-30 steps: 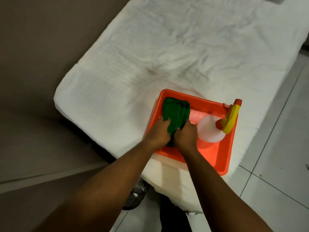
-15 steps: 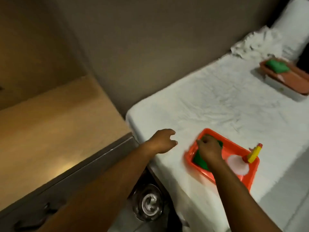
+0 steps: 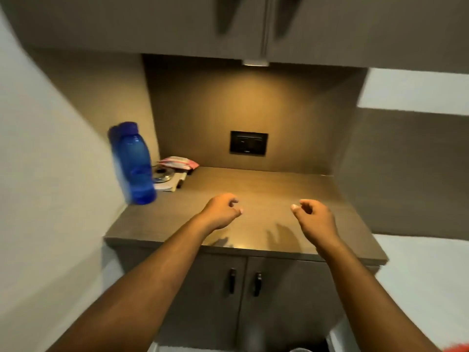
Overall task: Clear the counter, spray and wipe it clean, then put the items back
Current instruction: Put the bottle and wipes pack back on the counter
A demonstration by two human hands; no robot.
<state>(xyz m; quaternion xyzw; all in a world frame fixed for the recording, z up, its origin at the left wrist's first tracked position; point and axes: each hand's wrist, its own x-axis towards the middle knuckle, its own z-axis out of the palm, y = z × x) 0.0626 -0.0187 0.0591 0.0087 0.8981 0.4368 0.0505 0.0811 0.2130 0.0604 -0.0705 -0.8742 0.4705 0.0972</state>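
- Left hand (image 3: 220,212): I see it above the counter (image 3: 264,189), fingers loosely curled, holding nothing.
- Right hand (image 3: 314,219): level with the left and apart from it, fingers loosely curled as well, nothing in its grasp; bare counter shows between the two.
- Bottle (image 3: 133,163): blue, upright, beyond and left of my left hand, in the counter's far left corner by the wall; blurred.
- Clutter (image 3: 175,171): just right of the bottle, against the back panel; a red-and-white packet over a small pile. I cannot tell the items apart.
- Socket (image 3: 248,146): dark plate on the back panel, straight beyond both hands.
- Doors (image 3: 243,283): two cabinet doors with dark handles, under the counter, between my forearms.
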